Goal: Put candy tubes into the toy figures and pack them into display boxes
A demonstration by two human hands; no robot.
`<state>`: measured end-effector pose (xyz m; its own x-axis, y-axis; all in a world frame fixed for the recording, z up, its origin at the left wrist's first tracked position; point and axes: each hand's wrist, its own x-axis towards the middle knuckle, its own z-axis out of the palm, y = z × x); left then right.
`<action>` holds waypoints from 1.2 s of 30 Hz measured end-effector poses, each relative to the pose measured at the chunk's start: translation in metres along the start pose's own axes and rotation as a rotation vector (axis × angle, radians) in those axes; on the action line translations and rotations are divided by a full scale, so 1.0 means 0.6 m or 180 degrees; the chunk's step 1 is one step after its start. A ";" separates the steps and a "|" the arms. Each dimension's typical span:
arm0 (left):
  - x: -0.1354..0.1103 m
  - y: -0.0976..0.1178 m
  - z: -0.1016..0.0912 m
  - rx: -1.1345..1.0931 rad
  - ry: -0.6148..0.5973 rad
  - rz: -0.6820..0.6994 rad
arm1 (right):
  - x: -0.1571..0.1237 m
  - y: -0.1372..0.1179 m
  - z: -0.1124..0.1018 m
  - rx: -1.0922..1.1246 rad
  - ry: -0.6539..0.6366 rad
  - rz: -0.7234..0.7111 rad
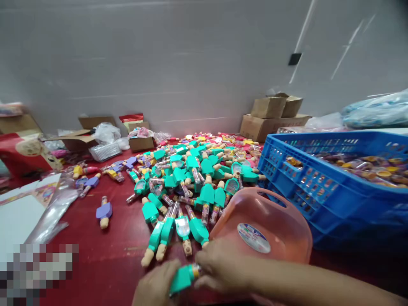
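At the bottom of the head view my left hand [157,285] is closed around the teal body of a candy-tube toy [182,279]. The fingers of my right hand [225,264] are closed at the clear tube end of that same toy. Just beyond my hands lies a heap of similar teal toys [178,176], each with a beige animal-head end and a clear tube. Some, such as the one with a mirror-like face [182,227], point toward me. An orange plastic scoop [280,227] with an oval label rests right of the heap, partly behind my right forearm.
A blue crate [334,180] full of small capped pieces stands at the right. One purple toy [104,211] lies on the red tabletop [121,242] at the left. Cardboard boxes [264,123], a red bag [24,155] and clear plastic trays [105,151] line the back and left.
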<state>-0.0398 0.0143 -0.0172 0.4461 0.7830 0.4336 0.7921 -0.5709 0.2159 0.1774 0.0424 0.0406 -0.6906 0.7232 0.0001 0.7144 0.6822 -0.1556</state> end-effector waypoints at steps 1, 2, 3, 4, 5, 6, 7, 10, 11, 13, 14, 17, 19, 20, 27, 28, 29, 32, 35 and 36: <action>0.013 -0.004 0.006 0.0294 0.0555 0.0035 | 0.011 0.017 -0.005 -0.0001 0.0218 0.0163; 0.025 -0.007 0.013 0.0564 0.1049 0.0029 | 0.022 0.035 -0.012 -0.0020 0.0417 0.0341; 0.035 -0.009 0.021 0.0777 0.1381 0.0011 | 0.033 0.055 -0.020 -0.0050 0.0593 0.0535; 0.043 -0.009 0.031 0.0913 0.1528 0.0002 | 0.043 0.075 -0.028 -0.0094 0.0762 0.0755; 0.048 -0.008 0.043 0.0968 0.1510 0.0038 | 0.054 0.094 -0.034 -0.0136 0.0925 0.1011; 0.052 -0.007 0.057 0.0970 0.1361 0.0115 | 0.064 0.112 -0.039 -0.0159 0.1073 0.1292; 0.053 -0.006 0.072 0.0949 0.1193 0.0230 | 0.074 0.127 -0.040 -0.0166 0.1188 0.1588; 0.058 -0.008 0.115 0.0892 0.0791 0.0391 | 0.107 0.152 -0.028 -0.0041 0.1210 0.2277; 0.062 -0.011 0.125 0.0873 0.0692 0.0365 | 0.120 0.153 -0.021 0.0031 0.1146 0.2393; 0.074 -0.021 0.136 0.0809 0.0561 0.0267 | 0.145 0.148 -0.011 0.0136 0.1039 0.2471; 0.081 -0.027 0.137 0.0759 0.0505 0.0204 | 0.158 0.144 -0.008 0.0150 0.1020 0.2464; 0.103 -0.051 0.127 0.0595 0.0386 0.0128 | 0.191 0.129 -0.009 0.0081 0.1032 0.2390; 0.115 -0.071 0.116 0.0559 0.0324 0.0075 | 0.213 0.121 -0.013 0.0009 0.1027 0.2347; 0.120 -0.082 0.111 0.0568 0.0304 0.0049 | 0.224 0.118 -0.014 -0.0022 0.1017 0.2322; 0.150 -0.163 0.095 0.0703 0.0149 -0.0314 | 0.319 0.093 -0.010 -0.0050 0.0986 0.2074; 0.154 -0.172 0.093 0.0714 0.0119 -0.0385 | 0.335 0.090 -0.010 -0.0009 0.0967 0.2075; 0.158 -0.182 0.091 0.0725 0.0094 -0.0455 | 0.352 0.088 -0.011 0.0040 0.0943 0.2077; 0.168 -0.210 0.085 0.0783 0.0085 -0.0726 | 0.406 0.082 -0.010 0.0202 0.0852 0.2065; 0.172 -0.239 0.083 0.0788 0.0371 -0.1208 | 0.457 0.066 0.000 0.0366 0.0775 0.1949; 0.170 -0.247 0.082 0.0754 0.0556 -0.1397 | 0.469 0.057 0.004 0.0417 0.0744 0.1863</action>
<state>-0.0912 0.1911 -0.0480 -0.0089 0.8715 0.4903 0.9703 -0.1111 0.2151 0.0074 0.2691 0.0327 -0.1375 0.9863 0.0916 0.9357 0.1597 -0.3145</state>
